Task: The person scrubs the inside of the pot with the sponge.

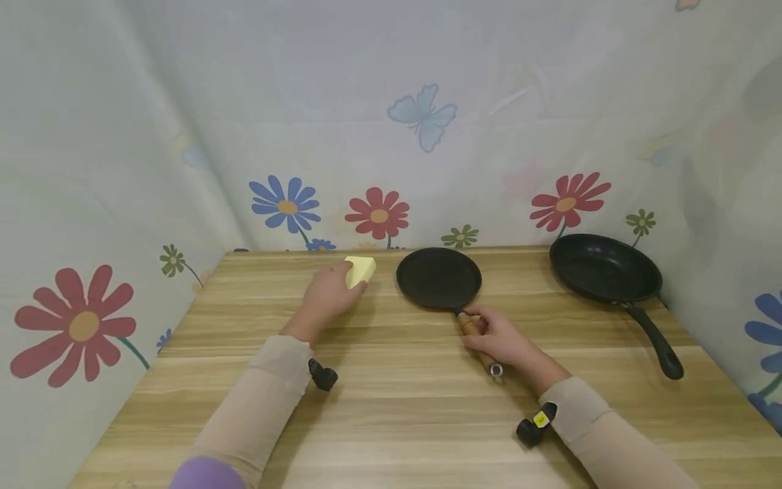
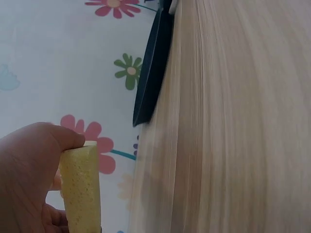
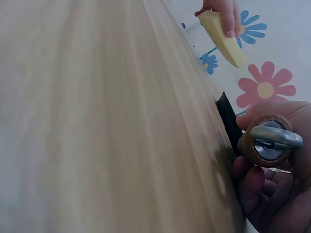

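A pale yellow sponge (image 1: 362, 271) is pinched between the thumb and fingers of my left hand (image 1: 330, 293), raised off the table at the back. In the left wrist view the sponge (image 2: 81, 189) shows its porous side. My right hand (image 1: 502, 337) grips the wooden handle (image 1: 469, 324) of a small flat black pan (image 1: 438, 277), whose cooking face looks up. The right wrist view shows the metal ring (image 3: 277, 137) at the handle's end, with thumb and fingers around the wood. Between the sponge and this pan there is a gap.
A deeper black frying pan (image 1: 601, 268) lies at the table's back right, its black handle (image 1: 656, 341) pointing toward the front. The wooden table (image 1: 391, 421) ends at a flowered cloth backdrop (image 1: 342, 136). Small black cameras sit on both wrists.
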Tool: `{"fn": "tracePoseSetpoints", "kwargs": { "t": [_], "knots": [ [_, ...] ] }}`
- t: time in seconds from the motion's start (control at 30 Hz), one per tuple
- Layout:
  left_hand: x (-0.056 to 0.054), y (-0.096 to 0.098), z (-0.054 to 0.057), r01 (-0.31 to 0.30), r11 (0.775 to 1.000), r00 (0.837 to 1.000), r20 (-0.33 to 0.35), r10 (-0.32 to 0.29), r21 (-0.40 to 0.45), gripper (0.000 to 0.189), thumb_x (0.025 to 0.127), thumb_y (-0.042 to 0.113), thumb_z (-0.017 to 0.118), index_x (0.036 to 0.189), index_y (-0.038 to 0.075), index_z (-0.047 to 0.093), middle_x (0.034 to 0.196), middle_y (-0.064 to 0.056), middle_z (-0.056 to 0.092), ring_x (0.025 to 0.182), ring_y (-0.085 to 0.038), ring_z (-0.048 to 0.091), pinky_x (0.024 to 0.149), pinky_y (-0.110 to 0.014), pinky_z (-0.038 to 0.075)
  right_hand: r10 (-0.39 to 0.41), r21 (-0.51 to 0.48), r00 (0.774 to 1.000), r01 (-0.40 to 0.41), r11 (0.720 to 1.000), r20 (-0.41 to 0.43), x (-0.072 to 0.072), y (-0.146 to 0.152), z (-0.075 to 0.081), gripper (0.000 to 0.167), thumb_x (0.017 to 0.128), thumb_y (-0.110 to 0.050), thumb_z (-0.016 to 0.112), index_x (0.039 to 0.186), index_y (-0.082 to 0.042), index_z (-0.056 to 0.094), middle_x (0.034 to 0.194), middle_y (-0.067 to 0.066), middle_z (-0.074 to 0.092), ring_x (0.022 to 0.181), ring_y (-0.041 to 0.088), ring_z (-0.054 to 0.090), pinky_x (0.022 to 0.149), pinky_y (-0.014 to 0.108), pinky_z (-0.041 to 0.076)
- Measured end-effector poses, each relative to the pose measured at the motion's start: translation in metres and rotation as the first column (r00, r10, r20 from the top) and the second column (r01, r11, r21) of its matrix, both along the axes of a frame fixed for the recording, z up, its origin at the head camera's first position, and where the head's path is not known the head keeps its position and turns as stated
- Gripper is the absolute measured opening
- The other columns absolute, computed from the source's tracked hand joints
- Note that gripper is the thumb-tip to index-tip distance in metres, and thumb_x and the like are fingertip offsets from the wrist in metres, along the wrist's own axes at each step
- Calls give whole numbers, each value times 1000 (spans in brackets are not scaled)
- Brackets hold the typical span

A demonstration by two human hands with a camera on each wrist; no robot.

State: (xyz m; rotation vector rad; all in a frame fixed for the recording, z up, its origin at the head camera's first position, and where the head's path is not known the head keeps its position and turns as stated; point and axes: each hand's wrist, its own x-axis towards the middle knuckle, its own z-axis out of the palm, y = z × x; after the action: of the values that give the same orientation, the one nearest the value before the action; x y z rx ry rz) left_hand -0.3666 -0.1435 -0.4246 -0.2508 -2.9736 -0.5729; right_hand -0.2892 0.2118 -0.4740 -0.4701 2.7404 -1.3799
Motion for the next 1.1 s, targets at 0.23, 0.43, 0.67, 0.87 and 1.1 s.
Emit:
{"fn": "tracePoseSetpoints", "kwargs": {
  "t": [0.23, 0.43, 0.67, 0.87, 1.1],
  "knots": [
    [2, 16, 2, 32, 999, 999, -24, -32, 8, 68, 95, 48, 57, 149, 7, 48, 136, -24, 57, 122, -41, 53, 100, -54, 44, 66, -11, 998, -66, 998, 9, 1, -9, 0, 58, 84, -12, 77, 135, 5, 56, 86, 8, 59, 73, 18, 55, 67, 30, 47],
    [-2, 34, 7, 43, 999, 998, -37, -43, -11, 66, 96, 48, 55, 150, 11, 47, 138, -20, 56, 123, -37, 53, 100, -52, 45, 98, -25, 995, -98, 995, 10, 2, -17, 1, 56, 83, -10, 76, 134, 2, 57, 87, 7, 58, 75, 19, 55, 67, 31, 47],
    [-10, 59, 13, 80, 996, 993, -82, -83, -42, 62, 94, 43, 58, 148, 12, 50, 131, -18, 60, 115, -34, 58, 94, -49, 48, 111, -11, 994, -111, 994, -4, 2, -25, 2, 55, 81, -11, 77, 132, 1, 60, 83, 5, 59, 74, 17, 55, 67, 30, 47],
    [-20, 77, 11, 101, 994, 989, -105, -105, -47, 57, 94, 37, 60, 145, 12, 54, 133, -16, 61, 115, -37, 58, 98, -49, 46, 113, -18, 994, -112, 994, 13, 2, -28, 1, 55, 81, -11, 76, 132, 1, 59, 84, 5, 60, 75, 18, 56, 68, 32, 48],
    [-29, 97, 7, 112, 990, 984, -125, -123, -88, 54, 95, 36, 62, 144, 13, 56, 138, -11, 61, 122, -34, 57, 104, -46, 43, 105, -19, 994, -104, 994, 24, 1, -25, -2, 57, 81, -14, 77, 133, -1, 59, 87, 7, 60, 77, 18, 56, 69, 33, 48]
  ]
}}
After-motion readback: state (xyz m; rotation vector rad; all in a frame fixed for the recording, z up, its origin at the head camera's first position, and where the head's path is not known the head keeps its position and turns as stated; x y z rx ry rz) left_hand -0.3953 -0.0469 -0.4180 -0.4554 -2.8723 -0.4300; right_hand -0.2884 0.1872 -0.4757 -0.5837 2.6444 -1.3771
